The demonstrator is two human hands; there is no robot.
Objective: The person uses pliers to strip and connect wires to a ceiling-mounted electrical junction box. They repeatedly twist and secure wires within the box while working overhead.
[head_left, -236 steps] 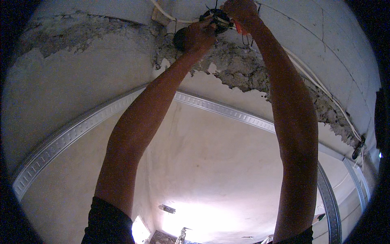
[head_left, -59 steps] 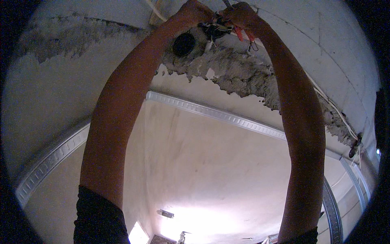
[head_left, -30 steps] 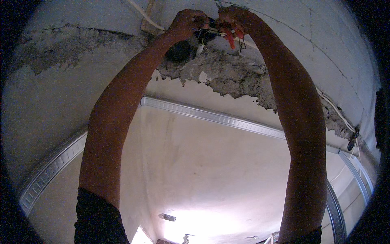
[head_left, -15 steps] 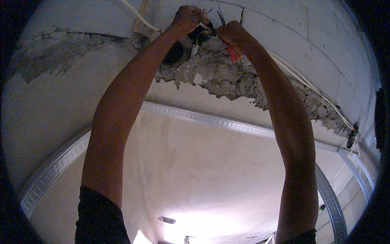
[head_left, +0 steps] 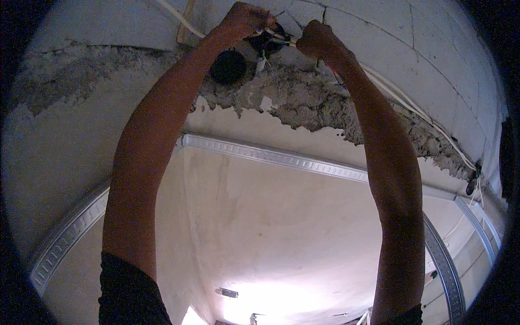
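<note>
Both my arms reach up to a round black junction box set in a wall with broken plaster. My left hand pinches thin pale wires at the upper left of the box. My right hand is a closed fist at the box's right side, gripping the other end of the same wires, which stretch between the two hands. A second round black opening sits just lower left of the box, beside my left wrist. No tool shows in either hand.
A band of bare grey mortar runs across the wall where the plaster has fallen off. White cables lead right from the box to a dark fitting. A patterned cornice edges the ceiling, and a bright window glows below.
My hands have spread slightly apart at the box, stretching the wires between them. The red-handled tool seen at my right hand earlier is out of sight.
</note>
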